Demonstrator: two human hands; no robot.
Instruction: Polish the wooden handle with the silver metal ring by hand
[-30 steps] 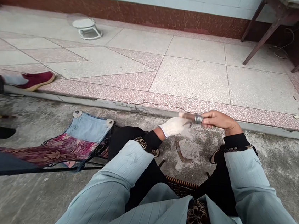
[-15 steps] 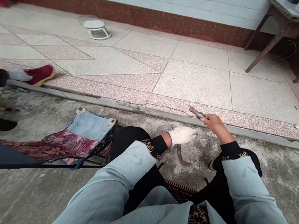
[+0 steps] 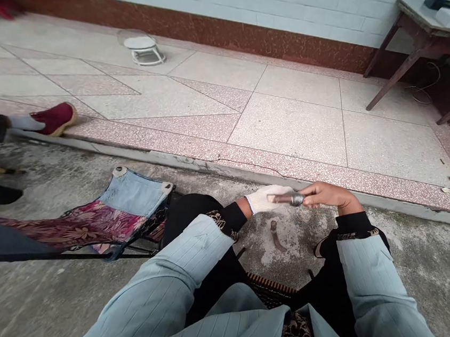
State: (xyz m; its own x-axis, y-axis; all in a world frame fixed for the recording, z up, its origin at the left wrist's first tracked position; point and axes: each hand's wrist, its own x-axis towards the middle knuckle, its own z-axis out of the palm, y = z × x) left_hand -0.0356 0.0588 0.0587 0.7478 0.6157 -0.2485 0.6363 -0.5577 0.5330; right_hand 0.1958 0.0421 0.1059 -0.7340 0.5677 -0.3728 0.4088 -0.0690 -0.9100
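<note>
My right hand (image 3: 324,194), bare, is closed on a brown wooden stick bound with wire (image 3: 282,198). Silvery coils circle the stick just ahead of my fingers, and its free end points left, blurred. That end lies in front of my left hand (image 3: 266,199), which wears a white knitted glove. The left fingers look curled; whatever they may hold is hidden, and I cannot tell whether the stick touches the glove. On the concrete below lies a curved brown piece (image 3: 278,237), horn-like in shape, with a thicker upper end.
Left of my knee stands a low folding chair (image 3: 126,193) of denim and floral cloth. A raised tiled step (image 3: 289,132) runs ahead, with a small white stool (image 3: 143,48) on it. Another person's red shoe (image 3: 55,118) rests at its edge. A wooden table (image 3: 415,38) stands back right.
My right hand has swung the wire-bound stick down and left, from over the step's edge to in front of the glove. My left hand has shifted slightly left, uncovering more of the curved piece.
</note>
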